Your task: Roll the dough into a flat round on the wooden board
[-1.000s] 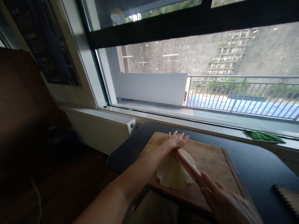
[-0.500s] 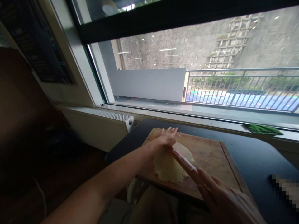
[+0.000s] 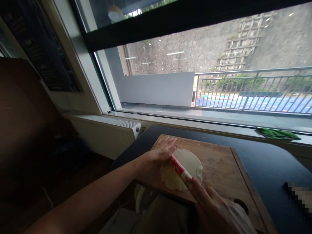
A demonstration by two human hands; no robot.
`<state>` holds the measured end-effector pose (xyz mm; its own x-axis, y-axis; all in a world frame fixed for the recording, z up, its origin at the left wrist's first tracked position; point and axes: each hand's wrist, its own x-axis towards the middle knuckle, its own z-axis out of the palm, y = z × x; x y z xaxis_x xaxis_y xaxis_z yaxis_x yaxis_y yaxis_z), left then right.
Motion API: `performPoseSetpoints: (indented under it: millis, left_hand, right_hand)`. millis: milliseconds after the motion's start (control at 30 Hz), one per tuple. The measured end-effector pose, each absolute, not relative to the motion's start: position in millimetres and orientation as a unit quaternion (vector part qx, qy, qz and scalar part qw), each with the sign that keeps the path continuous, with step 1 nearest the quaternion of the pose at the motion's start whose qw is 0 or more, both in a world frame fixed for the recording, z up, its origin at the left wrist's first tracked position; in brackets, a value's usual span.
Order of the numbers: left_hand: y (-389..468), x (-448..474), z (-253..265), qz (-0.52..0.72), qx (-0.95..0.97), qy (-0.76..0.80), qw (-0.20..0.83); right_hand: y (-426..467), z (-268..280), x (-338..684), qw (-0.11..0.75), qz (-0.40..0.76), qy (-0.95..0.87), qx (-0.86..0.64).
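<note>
A thin, flattened round of dough (image 3: 192,161) lies on a wooden cutting board (image 3: 216,162), its edge uneven. A slim rolling pin (image 3: 177,166) with red and white printing rests slantwise across the dough. My left hand (image 3: 165,149) lies over the pin's far end, palm down with fingers stretched out. Nearer to me, my right hand (image 3: 214,204) covers the other end, its fingers closed along the pin. Both ends of the pin are hidden under my hands.
The board sits on a dark table (image 3: 265,162) beside a window. A green cloth (image 3: 278,133) lies on the sill. On the left stands a white radiator (image 3: 107,130). A blurred-out object (image 3: 301,195) is at the table's right edge.
My hands and the rolling pin have shifted left and toward me over the dough. The pin has turned, now showing its red band. More of the dough's right side shows.
</note>
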<state>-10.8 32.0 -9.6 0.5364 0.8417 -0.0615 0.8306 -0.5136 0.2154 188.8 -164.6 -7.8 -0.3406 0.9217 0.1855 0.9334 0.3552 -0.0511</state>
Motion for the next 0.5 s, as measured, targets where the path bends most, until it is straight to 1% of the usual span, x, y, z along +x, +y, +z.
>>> performPoseSetpoints:
  millis: [133,300,433,500]
  left_hand:
    - [56,37,-7,0.05,0.877,0.463,0.114]
    - [79,97,0,0.169,0.849,0.478,0.149]
    - [50,76,7,0.194,0.873,0.425,0.14]
    - [25,47,10,0.183,0.906,0.368,0.105]
  right_hand:
    - [-159,-7,198,0.101,-0.017,-0.794,-0.599]
    - [-145,-13,219,0.113,0.012,-0.782,-0.613]
    - [-128,-20,249,0.158,0.034,-0.793,-0.588]
    - [-114,-19,260,0.178,0.051,-0.806,-0.562]
